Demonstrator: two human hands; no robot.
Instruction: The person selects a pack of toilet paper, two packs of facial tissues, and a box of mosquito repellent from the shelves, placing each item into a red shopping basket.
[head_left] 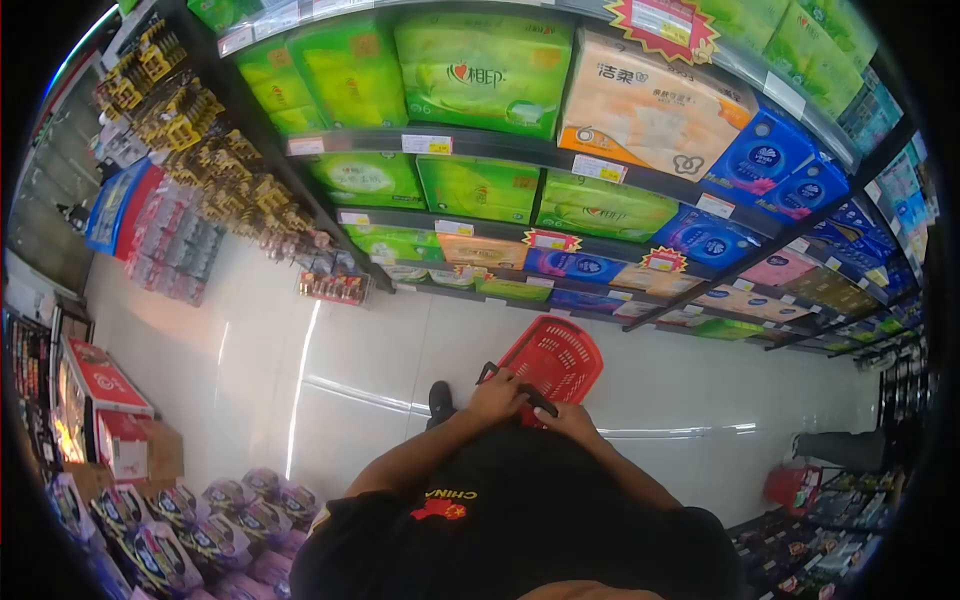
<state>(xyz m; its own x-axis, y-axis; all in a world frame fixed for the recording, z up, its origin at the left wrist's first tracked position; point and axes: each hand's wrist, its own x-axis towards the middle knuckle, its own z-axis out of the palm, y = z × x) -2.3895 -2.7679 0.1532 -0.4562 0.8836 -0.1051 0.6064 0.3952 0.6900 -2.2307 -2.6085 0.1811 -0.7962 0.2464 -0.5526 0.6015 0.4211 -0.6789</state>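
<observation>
A red plastic shopping basket (585, 350) with slotted sides hangs or stands just in front of my body, over the pale floor. Its black handle (538, 399) slants across the near end of the basket. My left hand (497, 397) is closed around the handle, fingers wrapped over it. At the handle's right end, my right hand (574, 422) is closed on it too, its fingertips partly hidden. The visible part of the basket's inside shows only red slotted plastic. My black shoe (440, 400) shows left of the basket.
Shelves ahead hold green tissue packs (484, 75), an orange pack (650, 105) and blue packs (775, 165). Small packets (185, 120) hang at the left. Purple packages (200, 530) are stacked at lower left, near cartons (125, 445). Another person's leg (840, 450) and a red basket (792, 487) appear at right.
</observation>
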